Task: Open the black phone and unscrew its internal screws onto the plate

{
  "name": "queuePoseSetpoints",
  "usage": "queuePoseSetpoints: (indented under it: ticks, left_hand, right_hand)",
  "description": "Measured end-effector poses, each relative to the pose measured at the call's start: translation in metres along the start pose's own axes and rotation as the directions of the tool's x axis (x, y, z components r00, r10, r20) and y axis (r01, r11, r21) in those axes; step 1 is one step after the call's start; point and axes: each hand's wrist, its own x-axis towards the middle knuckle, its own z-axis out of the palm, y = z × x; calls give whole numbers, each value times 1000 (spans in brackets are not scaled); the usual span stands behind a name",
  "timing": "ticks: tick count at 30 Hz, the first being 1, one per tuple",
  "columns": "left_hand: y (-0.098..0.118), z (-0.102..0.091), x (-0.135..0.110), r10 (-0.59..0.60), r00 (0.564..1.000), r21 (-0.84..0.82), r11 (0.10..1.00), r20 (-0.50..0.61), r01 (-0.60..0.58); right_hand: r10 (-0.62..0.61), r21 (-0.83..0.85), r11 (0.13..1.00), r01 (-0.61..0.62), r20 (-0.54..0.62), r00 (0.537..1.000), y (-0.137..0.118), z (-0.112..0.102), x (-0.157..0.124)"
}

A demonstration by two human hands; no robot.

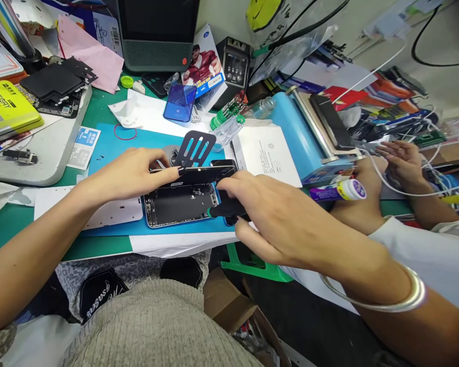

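Note:
An opened smartphone (178,208) lies on the blue mat (103,148), its inside showing a black battery and small parts. Its screen panel (201,177) is tilted up along the far side. My left hand (133,171) pinches the panel's upper edge, thumb in front; the fingertips behind are partly hidden. In my right hand (279,219) is a screwdriver (227,209) with a dark handle and green collar. Its tip end points left at the phone's near right corner; whether it touches is unclear. Behind the panel rises a black slotted stand (196,148).
A white perforated board (117,214) lies left of the phone. Behind are a blue phone back (179,103), a screwdriver set (229,114) and a white box (268,153). At right, a co-worker's hands (401,158) hold something near a blue roller device (296,132) and cables.

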Motion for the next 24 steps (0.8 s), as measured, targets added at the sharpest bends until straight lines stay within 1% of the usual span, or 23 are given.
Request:
queuePoseSetpoints:
  ticks: [1, 2, 3, 5, 7, 9, 11, 13, 14, 17, 19, 20, 22, 24]
  left_hand:
    - [0, 0, 0, 7, 1000, 1, 1000, -3, -7]
    - [-1, 0, 1, 16, 1000, 5, 1000, -8, -16]
    - [-1, 0, 1, 23, 1000, 11, 1000, -15, -23]
    - [-1, 1, 2, 34, 999, 18, 999, -26, -33]
    - [0, 0, 1, 37, 999, 17, 999, -32, -36]
    - [0, 0, 1, 37, 998, 10, 999, -46, -36]
    - [0, -2, 0, 34, 996, -6, 999, -78, -34]
    - [1, -6, -2, 45, 988, -40, 998, -150, -52]
    - [1, -8, -3, 59, 978, -69, 995, -198, -74]
    - [6, -19, -10, 85, 931, -168, 974, -354, -153]
    - [11, -28, -19, 94, 894, -192, 962, -437, -195]
    - [15, -33, -26, 104, 874, -177, 961, -475, -211]
    - [20, -40, -44, 142, 822, -88, 970, -551, -227]
    - [21, -43, -68, 171, 772, -10, 975, -613, -224]
  right_hand:
    - [-9, 34, 999, 9, 4, 1000, 1, 0, 0]
    - [-14, 23, 1000, 14, 1, 1000, 1, 1, 0]
    - [-15, -26, 1000, 14, -13, 1000, 1, 2, 0]
    - [1, -176, 984, -12, -60, 998, 0, 5, 1]
    - [18, -258, 965, -38, -77, 997, -2, 5, 2]
    - [37, -222, 974, -45, -41, 998, -3, 4, 3]
    - [27, -104, 994, -25, 16, 1000, -2, 1, 3]
    - [-2, 9, 1000, 2, 45, 999, -1, 0, 3]
    - [-14, 40, 999, 12, 50, 999, 0, 0, 3]
    - [-6, 19, 1000, 5, 55, 998, 3, 4, 3]
    - [-5, -18, 1000, 6, 31, 999, 5, 7, 3]
    - [-13, -27, 1000, 13, 14, 1000, 6, 8, 2]
    - [-33, -16, 999, 32, -29, 999, 8, 8, -2]
    - [-33, 46, 998, 37, -89, 995, 9, 7, -11]
